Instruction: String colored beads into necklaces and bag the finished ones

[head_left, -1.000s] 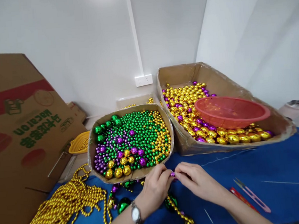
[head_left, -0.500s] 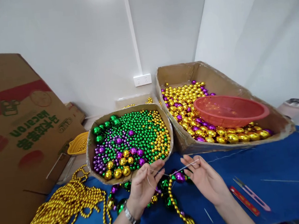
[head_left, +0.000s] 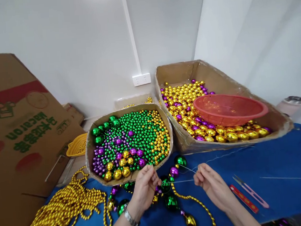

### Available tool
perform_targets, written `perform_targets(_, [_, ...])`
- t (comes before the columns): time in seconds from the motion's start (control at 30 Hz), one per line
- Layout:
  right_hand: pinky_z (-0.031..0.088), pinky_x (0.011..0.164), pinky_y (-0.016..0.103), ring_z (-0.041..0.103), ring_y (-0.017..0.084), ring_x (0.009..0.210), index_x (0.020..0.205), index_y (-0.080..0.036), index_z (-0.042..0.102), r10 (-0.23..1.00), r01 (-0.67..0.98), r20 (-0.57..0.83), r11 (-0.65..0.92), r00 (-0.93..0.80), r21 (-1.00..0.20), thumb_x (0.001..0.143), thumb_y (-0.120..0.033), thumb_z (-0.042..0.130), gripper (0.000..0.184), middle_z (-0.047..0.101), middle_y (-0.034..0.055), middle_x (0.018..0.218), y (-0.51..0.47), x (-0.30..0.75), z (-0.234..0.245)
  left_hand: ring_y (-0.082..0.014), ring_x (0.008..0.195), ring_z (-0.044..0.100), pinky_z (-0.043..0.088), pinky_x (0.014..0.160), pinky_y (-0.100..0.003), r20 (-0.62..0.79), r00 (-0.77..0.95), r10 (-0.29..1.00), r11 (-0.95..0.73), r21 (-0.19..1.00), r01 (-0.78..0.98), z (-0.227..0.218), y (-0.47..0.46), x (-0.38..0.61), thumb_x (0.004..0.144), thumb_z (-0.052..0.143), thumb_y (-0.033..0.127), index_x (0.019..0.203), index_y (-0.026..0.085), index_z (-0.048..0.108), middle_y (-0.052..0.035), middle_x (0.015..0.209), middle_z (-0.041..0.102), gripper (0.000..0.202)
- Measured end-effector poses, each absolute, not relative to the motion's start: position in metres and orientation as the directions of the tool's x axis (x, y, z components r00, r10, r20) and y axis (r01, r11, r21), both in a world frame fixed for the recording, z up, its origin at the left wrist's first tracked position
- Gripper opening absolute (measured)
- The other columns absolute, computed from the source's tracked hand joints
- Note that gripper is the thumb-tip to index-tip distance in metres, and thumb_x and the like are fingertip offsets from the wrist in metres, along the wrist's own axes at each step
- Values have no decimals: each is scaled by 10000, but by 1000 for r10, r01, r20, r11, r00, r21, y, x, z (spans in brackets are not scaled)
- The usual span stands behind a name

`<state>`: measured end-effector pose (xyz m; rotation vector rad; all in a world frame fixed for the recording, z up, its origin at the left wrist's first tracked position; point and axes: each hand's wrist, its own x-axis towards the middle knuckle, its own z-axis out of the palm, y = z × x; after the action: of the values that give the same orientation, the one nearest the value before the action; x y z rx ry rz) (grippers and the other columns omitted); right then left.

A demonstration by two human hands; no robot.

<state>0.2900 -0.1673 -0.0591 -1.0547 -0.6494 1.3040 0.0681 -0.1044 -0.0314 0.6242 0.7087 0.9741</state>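
My left hand [head_left: 143, 189], with a watch on the wrist, pinches a thin white thread [head_left: 177, 181] just below the front edge of the near box. My right hand [head_left: 212, 185] pinches the same thread a short way to the right. The thread runs taut between the two hands. A strand of green, purple and gold beads [head_left: 177, 195] lies on the blue cloth [head_left: 276, 165] under and between the hands. The near cardboard box [head_left: 90, 150] holds small green, purple and gold beads.
A larger cardboard box [head_left: 215, 75] of gold and purple balls holds a red plastic bowl [head_left: 229, 108]. Gold bead chains [head_left: 61, 212] are heaped at the left by a big printed carton [head_left: 15, 132]. Thread snips [head_left: 249, 191] and a red tool [head_left: 243, 199] lie at the right.
The hands, first pinched together at a purple bead, have drawn apart along the thread. The bead strand now lies spread on the cloth below them.
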Motion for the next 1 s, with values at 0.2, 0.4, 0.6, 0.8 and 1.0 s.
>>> perform_targets(0.2, [440,850,366,580,227,933,891,-228,631,979,275,158,117,132,-954,897,-409,530,208,643,69,989,-168,311,-19,-119,650,435,396,619,-247,-166,502,849,344,895,-285,-11,-98,88,844,542,494,889,118,651,-3,690,445,394])
perform_targets(0.4, [440,912,391,546,228,1049,891,-250,634,869,531,469,474,-156,-702,918,-293,483,159,632,69,1048,-132,287,18,-122,666,461,372,613,-225,-122,614,780,148,989,9,1,-97,100,815,611,408,922,144,657,-8,736,540,289])
perform_targets(0.6, [435,930,399,542,228,1074,1075,-257,617,880,579,474,404,-33,-708,925,-296,449,229,572,86,1142,-113,274,2,-87,528,412,322,516,-204,-134,555,821,175,984,-21,-7,-98,101,840,569,451,760,129,624,18,587,484,336])
perform_targets(0.8, [463,797,320,602,209,906,1027,-257,643,971,419,224,240,-87,-876,918,-331,484,207,647,56,977,-141,270,-22,-82,509,440,340,516,-208,-172,542,822,273,956,-111,-12,-97,98,829,594,443,764,133,623,15,591,500,318])
perform_targets(1.0, [485,649,284,606,171,689,818,-224,631,993,321,90,108,-70,-941,904,-415,502,247,629,20,741,-148,261,-34,-83,519,464,348,516,-209,-173,540,824,280,952,-122,-10,-95,98,832,595,433,803,129,639,-3,631,543,309])
